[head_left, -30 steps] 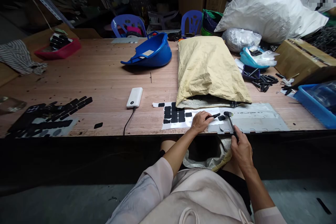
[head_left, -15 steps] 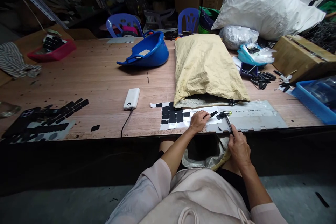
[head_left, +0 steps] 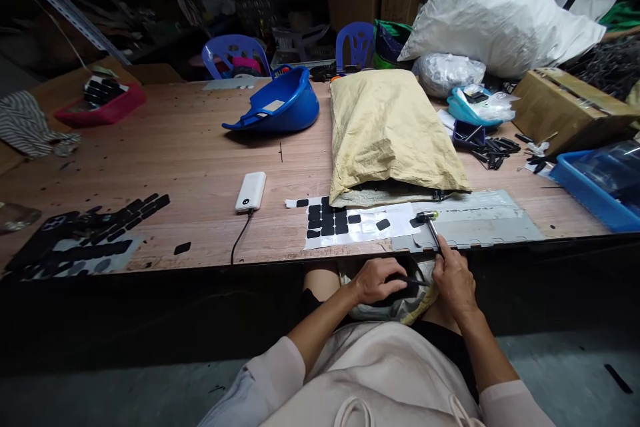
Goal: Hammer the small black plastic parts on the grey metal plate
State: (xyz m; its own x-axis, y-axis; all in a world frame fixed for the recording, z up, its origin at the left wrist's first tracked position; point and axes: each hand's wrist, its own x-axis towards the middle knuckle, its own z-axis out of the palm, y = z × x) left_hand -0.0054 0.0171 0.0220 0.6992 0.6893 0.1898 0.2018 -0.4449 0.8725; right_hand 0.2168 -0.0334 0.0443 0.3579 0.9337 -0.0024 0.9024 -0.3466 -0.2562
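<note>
Below the table's front edge, my left hand (head_left: 377, 281) is over the open mouth of a sack (head_left: 415, 310) between my knees. Its thumb and fingers pinch a slim black piece (head_left: 415, 280), dim against the dark sack. My right hand (head_left: 455, 280) is wrapped round the handle of a small hammer (head_left: 433, 230) with a yellow-green tip. The hammer's head lies over the left part of a grey plate (head_left: 480, 220), beside a black pad. Left of it, a white backing sheet (head_left: 373, 228) carries rows of black rounded pads (head_left: 327, 219) and a single tilted pad (head_left: 383, 224).
A large yellow sack (head_left: 395, 133) lies just behind the sheet. A white power bank (head_left: 251, 191) with a cable, a blue scoop-like basin (head_left: 285, 103) and black strips (head_left: 130, 217) are to the left. At right stand a blue tray (head_left: 595, 190) and a cardboard box (head_left: 570, 107).
My left hand has moved from above the white sheet down to the sack, carrying the black piece. A tilted pad now shows where it was. The right hand and hammer have barely moved.
</note>
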